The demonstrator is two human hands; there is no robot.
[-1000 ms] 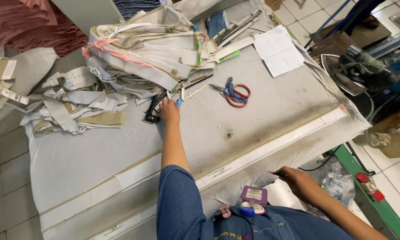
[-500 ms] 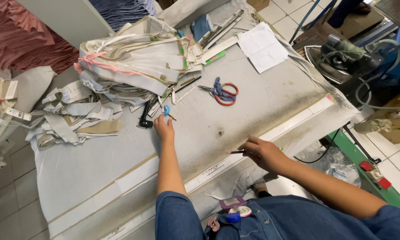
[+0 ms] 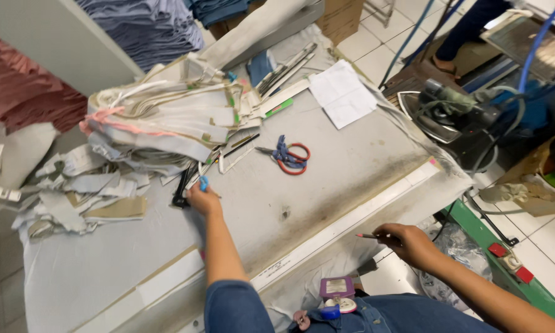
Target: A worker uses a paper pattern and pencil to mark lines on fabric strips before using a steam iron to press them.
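My left hand [image 3: 201,198] reaches across the grey padded table [image 3: 327,185] and pinches a small blue-capped tool [image 3: 203,182] beside a black clip-like object [image 3: 181,187]. It lies at the foot of a pile of folded pale fabric pieces [image 3: 166,120]. My right hand [image 3: 407,242] is at the table's near edge, off its white border strip, and grips a thin pencil [image 3: 367,235] that points left. Red-handled scissors [image 3: 290,155] lie on the table between the two hands.
White paper sheets [image 3: 341,94] and long rulers [image 3: 287,71] lie at the far end. Loose fabric scraps [image 3: 74,191] spread on the left. A steam iron [image 3: 450,114] with hoses stands to the right. Stacked blue garments [image 3: 148,28] are behind.
My right hand has drawn back from the table's border strip to just off its near edge, still with the pencil. My left hand stays by the fabric pile with the blue-capped tool.
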